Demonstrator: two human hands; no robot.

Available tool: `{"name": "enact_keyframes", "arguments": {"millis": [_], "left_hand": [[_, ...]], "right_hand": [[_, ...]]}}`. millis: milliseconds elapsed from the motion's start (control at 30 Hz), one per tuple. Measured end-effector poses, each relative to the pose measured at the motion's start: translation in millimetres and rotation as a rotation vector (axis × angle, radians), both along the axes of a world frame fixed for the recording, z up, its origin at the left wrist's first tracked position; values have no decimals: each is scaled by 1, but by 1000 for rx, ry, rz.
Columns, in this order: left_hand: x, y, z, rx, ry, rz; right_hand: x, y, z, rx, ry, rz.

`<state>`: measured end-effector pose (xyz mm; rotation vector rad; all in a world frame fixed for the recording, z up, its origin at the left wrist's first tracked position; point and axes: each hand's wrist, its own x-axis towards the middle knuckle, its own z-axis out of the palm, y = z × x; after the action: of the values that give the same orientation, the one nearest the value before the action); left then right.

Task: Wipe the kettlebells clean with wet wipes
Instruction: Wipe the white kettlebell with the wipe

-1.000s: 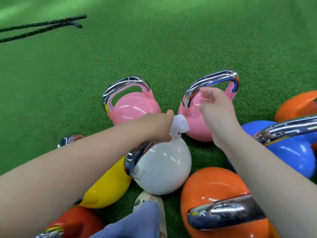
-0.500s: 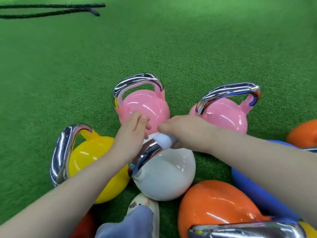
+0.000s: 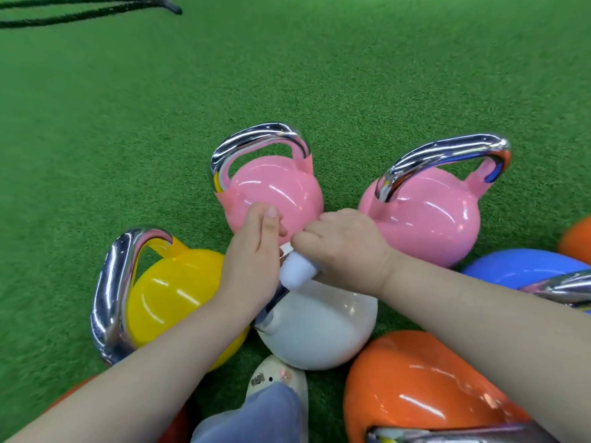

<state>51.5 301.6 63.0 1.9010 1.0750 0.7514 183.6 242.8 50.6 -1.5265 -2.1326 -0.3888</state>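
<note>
Right hand (image 3: 345, 247) fingers curled round a white wet wipe (image 3: 295, 271), wipe wrapped over the chrome handle (image 3: 271, 302) of the white kettlebell (image 3: 319, 327). Left hand (image 3: 252, 263) on the same handle just beside the wipe, thumb up top; looks like a steadying grip, but fingers on the far side hidden, so curl not confirmed. Hands nearly touching over the handle.

Progress, as a judgement: mid-wipe on the white bell's handle. Body of that bell glossy, but no telling wiped from unwiped by shine alone. Same for the rest of the cluster on the green turf (image 3: 319, 75): two pink kettlebells, left one (image 3: 278, 193) just behind the hands, right one (image 3: 428, 219) beside it; yellow kettlebell (image 3: 172, 292) to the left; orange kettlebell (image 3: 415, 388) lower right; blue kettlebell (image 3: 518, 266) at right. All look clean-ish, none visibly marked done. Likely most of the job left.

Hidden or unclear:
- Wipe mostly buried in the right fist, only a rounded end showing.
- White bell's handle largely covered by both hands.
- Another orange shape at right edge and one at bottom left, both cut off.
- Chrome handle at bottom right cropped, bell under it unclear.
- Shoe toe (image 3: 278, 378) and trouser hem at bottom centre, partly out of view.
- Black ropes (image 3: 89, 11) top left, ends cut off.
- No wipe packet in view.
</note>
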Motion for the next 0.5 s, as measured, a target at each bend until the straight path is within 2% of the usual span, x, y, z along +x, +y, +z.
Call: {"name": "enact_keyframes", "arguments": {"millis": [67,167,333,433,500], "left_hand": [[-2,0,0,56,8,-14],[-4,-2,3,138,62,-12],[-4,-3,9,174,159,-17],[-6,-2,7,218,183,-33],[-8,-3,6,234,182,-41]], "right_hand": [[15,-3,-6,-83,108,-87],[25,-7,-22,-164,564,-226],[21,-9,-49,-250,1091,-417],[16,-11,-50,-267,1162,-466],[17,-15,-40,-301,1086,-449]]}}
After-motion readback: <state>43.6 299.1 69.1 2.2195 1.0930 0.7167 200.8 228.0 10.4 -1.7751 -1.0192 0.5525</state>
